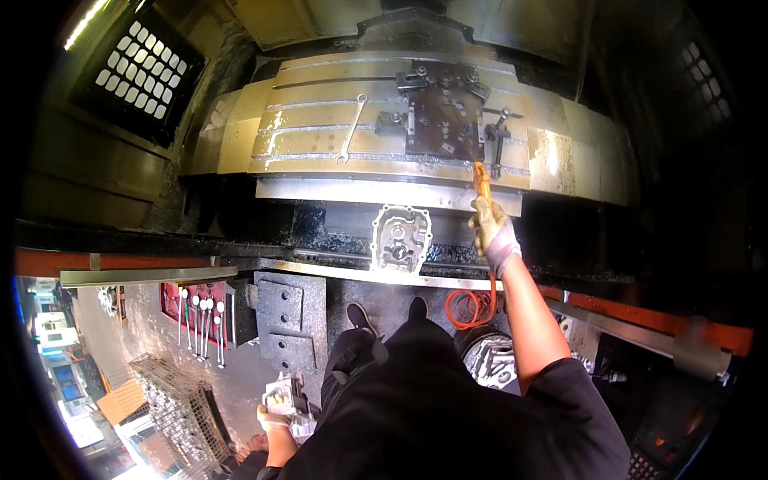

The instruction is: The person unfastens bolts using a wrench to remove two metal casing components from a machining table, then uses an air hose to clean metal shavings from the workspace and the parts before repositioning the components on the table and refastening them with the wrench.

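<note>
My right hand, in a work glove, is closed around an orange air blow gun. Its nozzle points at the near edge of a dark fixture plate, which is clamped on the slotted machine table. An orange coiled hose hangs below that arm. Low on the left, my gloved left hand grips a silvery metal casting beside my leg; part of its grip is hidden. A cast metal housing with an open, bolt-holed rim stands at the machine's front ledge, between the hands.
A combination wrench lies on the table left of the plate. Clamps flank the plate. Along the front runs a metal sill. Several long-stemmed gauges rest on a red panel at left, near a wire basket. More castings sit right of my legs.
</note>
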A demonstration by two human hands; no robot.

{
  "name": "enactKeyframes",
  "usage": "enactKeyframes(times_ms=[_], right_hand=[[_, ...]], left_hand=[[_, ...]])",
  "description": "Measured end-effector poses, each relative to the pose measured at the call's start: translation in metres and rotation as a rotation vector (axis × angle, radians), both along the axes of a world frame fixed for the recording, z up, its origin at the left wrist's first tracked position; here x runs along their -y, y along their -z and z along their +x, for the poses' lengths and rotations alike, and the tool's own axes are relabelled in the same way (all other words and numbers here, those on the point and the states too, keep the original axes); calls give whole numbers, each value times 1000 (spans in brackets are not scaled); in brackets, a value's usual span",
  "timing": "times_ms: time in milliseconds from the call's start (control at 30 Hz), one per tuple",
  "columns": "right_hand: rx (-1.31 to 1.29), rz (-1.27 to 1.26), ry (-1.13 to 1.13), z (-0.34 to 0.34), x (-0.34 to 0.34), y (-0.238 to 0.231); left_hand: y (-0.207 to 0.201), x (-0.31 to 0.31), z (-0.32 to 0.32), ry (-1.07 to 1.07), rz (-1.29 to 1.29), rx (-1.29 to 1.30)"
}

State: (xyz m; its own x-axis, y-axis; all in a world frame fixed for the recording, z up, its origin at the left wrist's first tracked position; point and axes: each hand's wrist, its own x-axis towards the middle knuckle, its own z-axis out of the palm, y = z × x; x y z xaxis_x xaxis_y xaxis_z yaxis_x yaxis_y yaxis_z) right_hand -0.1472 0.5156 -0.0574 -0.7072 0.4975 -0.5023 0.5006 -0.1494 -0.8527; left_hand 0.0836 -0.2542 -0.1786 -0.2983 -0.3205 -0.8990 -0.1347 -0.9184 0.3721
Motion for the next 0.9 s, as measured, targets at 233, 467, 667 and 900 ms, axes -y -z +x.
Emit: enactKeyframes(times_ms=[233, 467, 667, 900], right_hand=[[166, 85, -84, -113, -44, -42], [341, 86, -80, -242, -84, -88], [342, 43, -8, -223, -95, -96], [54, -238, 149, -82, -39, -57]], left_hand=[[34, 17, 19, 45, 39, 64], [73, 27, -20, 41, 23, 101], [91, 55, -54, 55, 19, 134], [107, 80, -83, 101, 15, 142]])
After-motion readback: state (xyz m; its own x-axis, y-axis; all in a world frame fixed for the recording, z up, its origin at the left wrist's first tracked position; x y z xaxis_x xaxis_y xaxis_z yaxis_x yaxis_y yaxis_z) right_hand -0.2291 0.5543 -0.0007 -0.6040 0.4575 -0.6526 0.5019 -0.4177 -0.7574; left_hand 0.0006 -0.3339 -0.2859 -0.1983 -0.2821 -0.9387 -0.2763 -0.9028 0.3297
